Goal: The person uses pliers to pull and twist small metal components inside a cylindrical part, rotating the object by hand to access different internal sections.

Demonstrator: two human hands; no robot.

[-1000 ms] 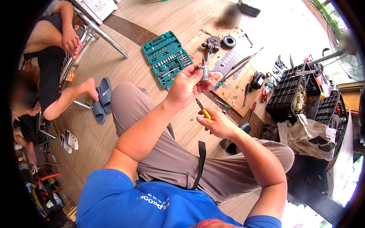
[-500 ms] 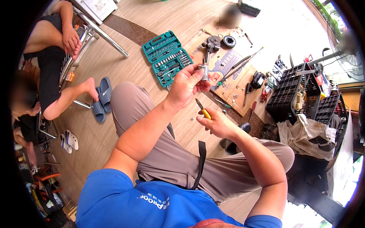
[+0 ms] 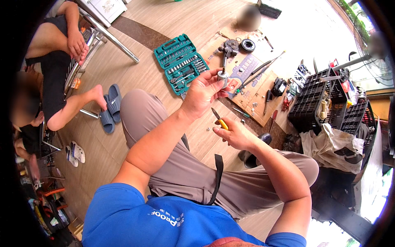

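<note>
My left hand [image 3: 201,92] is raised over the gap between my knees, its fingers closed round a small silver metal cylinder [image 3: 222,79] with a thin shaft sticking up from its top. The fingers hide part of the cylinder. Lower and to the right, my right hand [image 3: 238,133] grips a yellow-handled pointed tool [image 3: 222,123]. Its dark, narrow tip points up and left toward the cylinder, without touching it. Whether it is a knife or pliers I cannot tell.
Ahead lies a green socket set case [image 3: 181,64]. A flat cardboard sheet [image 3: 257,111] bears a black ring [image 3: 247,45], a dark metal part [image 3: 230,48] and loose tools. Black crates [image 3: 317,99] stand right. Slippers [image 3: 111,109] and a seated person's bare foot [image 3: 98,96] are left.
The cylinder has been turned in my left fingers, so its round end and shaft now tilt more toward me. My right hand and its tool have hardly moved.
</note>
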